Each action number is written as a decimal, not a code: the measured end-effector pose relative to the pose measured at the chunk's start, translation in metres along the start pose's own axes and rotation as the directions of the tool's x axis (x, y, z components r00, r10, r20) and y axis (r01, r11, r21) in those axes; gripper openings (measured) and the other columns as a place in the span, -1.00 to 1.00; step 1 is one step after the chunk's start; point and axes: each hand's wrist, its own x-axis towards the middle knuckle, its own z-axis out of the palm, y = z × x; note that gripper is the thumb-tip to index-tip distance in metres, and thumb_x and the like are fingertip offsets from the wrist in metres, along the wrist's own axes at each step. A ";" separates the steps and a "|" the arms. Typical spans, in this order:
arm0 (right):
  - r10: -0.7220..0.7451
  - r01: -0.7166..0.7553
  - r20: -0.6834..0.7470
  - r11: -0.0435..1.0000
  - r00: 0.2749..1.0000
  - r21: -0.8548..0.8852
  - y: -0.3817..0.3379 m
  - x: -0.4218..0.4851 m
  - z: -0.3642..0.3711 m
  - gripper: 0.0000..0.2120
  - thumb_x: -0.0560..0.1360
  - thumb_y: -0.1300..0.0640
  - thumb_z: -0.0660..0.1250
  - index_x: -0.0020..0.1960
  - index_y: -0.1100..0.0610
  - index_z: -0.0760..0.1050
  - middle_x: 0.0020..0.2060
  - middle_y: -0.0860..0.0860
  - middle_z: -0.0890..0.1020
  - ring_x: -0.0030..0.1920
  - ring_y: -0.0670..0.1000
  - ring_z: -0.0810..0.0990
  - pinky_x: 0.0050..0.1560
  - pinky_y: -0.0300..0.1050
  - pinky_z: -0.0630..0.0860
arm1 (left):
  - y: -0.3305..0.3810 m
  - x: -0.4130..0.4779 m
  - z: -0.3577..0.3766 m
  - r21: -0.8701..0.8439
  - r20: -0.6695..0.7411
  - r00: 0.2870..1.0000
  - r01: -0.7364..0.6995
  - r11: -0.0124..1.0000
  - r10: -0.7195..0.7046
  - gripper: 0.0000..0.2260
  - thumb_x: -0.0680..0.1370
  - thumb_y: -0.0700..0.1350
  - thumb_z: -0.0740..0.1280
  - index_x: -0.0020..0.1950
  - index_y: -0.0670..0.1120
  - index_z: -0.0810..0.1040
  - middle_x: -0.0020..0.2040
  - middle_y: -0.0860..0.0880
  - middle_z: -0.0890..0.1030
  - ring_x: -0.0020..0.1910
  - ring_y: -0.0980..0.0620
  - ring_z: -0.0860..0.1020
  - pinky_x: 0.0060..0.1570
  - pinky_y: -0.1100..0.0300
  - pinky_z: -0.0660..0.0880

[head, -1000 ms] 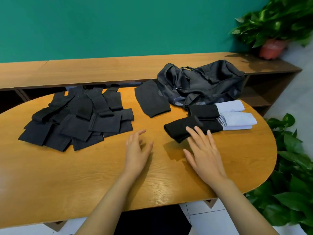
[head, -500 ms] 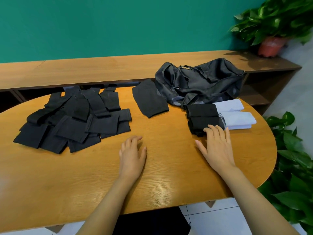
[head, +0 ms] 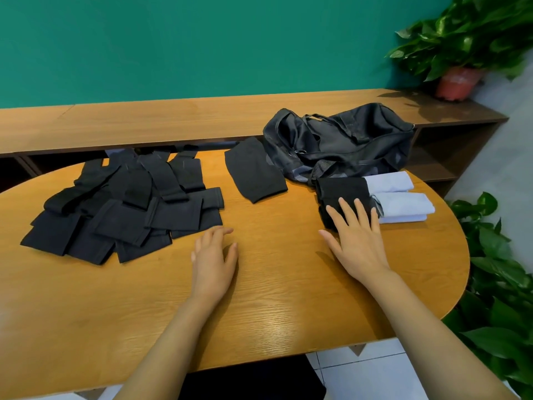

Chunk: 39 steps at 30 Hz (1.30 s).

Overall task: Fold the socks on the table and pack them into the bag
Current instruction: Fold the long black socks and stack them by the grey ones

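Bundles of folded socks [head: 343, 186] lie side by side near the right end of the worktop [head: 288, 298], just in front of the black bag [head: 352, 140]. They run left to right, with black ends on the left and white ends on the right. The right hand [head: 356, 243] lies flat, its straight fingers on the near black end. The left hand [head: 213, 264] rests flat and loose on the wood, holding nothing. A pile of black socks [head: 124, 209] sits on the left. One flat black sock [head: 253, 176] lies beside the bag.

Folded black socks [head: 341, 187] partly beneath fingers of right hand [head: 357, 243]
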 end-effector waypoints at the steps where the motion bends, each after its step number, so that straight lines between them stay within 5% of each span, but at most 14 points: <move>1: -0.022 0.022 -0.013 1.000 1.000 -0.002 -0.005 0.001 -0.001 -0.28 0.54 -0.35 -0.24 0.55 -0.02 0.19 0.54 0.05 0.20 0.56 0.15 0.04 0.51 0.19 -0.08 | -0.004 0.004 -0.004 0.040 -0.010 1.000 -0.009 0.999 0.010 -0.74 0.61 -0.06 0.27 0.31 -0.01 0.47 0.30 0.05 0.45 0.31 0.02 0.33 0.25 0.07 0.24; 6: -0.138 0.138 0.001 0.990 0.990 0.002 -0.041 0.015 -0.001 -0.30 0.56 -0.30 -0.26 0.53 0.01 0.22 0.54 0.02 0.22 0.57 0.09 0.03 0.52 0.18 -0.09 | -0.031 0.012 -0.012 0.246 0.005 0.999 -0.033 0.969 0.033 -0.73 0.62 -0.07 0.26 0.30 -0.08 0.51 0.32 -0.05 0.47 0.33 -0.06 0.33 0.31 -0.03 0.27; 16: -0.281 0.285 0.217 0.958 0.935 0.011 -0.115 0.087 0.022 -0.44 0.64 -0.24 -0.09 0.43 0.04 0.38 0.58 -0.02 0.03 0.57 0.08 -0.13 0.52 0.22 -0.12 | -0.037 0.016 -0.008 0.225 -0.007 1.000 0.005 0.974 -0.004 -0.74 0.64 -0.03 0.21 0.29 -0.06 0.51 0.32 -0.03 0.45 0.34 -0.02 0.31 0.33 0.00 0.25; 20: -0.257 0.265 0.283 0.964 0.924 0.010 -0.126 0.107 0.028 -0.39 0.64 -0.24 -0.11 0.51 0.11 0.27 0.57 -0.01 0.09 0.57 0.07 -0.10 0.52 0.21 -0.14 | -0.037 0.016 -0.007 0.212 -0.019 1.000 0.006 0.977 -0.002 -0.75 0.64 -0.04 0.21 0.26 -0.06 0.53 0.31 -0.02 0.46 0.34 -0.01 0.31 0.33 0.02 0.22; 28: -0.411 0.423 -0.112 0.899 0.905 0.113 -0.134 0.058 0.024 -0.53 0.64 -0.14 0.01 0.16 0.05 0.62 0.16 -0.06 0.62 0.30 -0.02 0.46 0.50 0.13 0.10 | -0.038 0.014 -0.009 0.188 -0.023 0.997 -0.068 0.980 0.074 -0.68 0.59 0.00 0.30 0.33 -0.01 0.47 0.33 0.05 0.43 0.35 0.05 0.28 0.33 0.07 0.18; 32: -0.447 0.483 -0.201 0.854 0.872 0.195 -0.134 0.012 0.024 -0.56 0.63 -0.13 0.03 0.10 0.00 0.64 0.09 -0.12 0.64 0.19 -0.09 0.52 0.47 0.12 0.20 | -0.036 0.010 -0.013 0.177 0.037 0.974 -0.228 0.957 0.225 -0.61 0.54 0.01 0.37 0.37 0.07 0.45 0.31 0.12 0.45 0.32 0.09 0.31 0.27 0.14 0.17; 39: -0.426 0.477 -0.217 0.806 0.878 0.350 -0.119 -0.024 0.020 -0.67 0.59 -0.14 0.20 0.22 0.01 0.53 0.20 -0.12 0.58 0.24 -0.14 0.48 0.47 0.02 0.23 | -0.034 0.002 -0.015 0.171 0.039 0.927 -0.375 0.911 0.374 -0.82 0.57 -0.09 0.30 0.13 0.01 0.61 0.00 0.12 0.62 0.07 0.07 0.50 0.21 0.17 0.17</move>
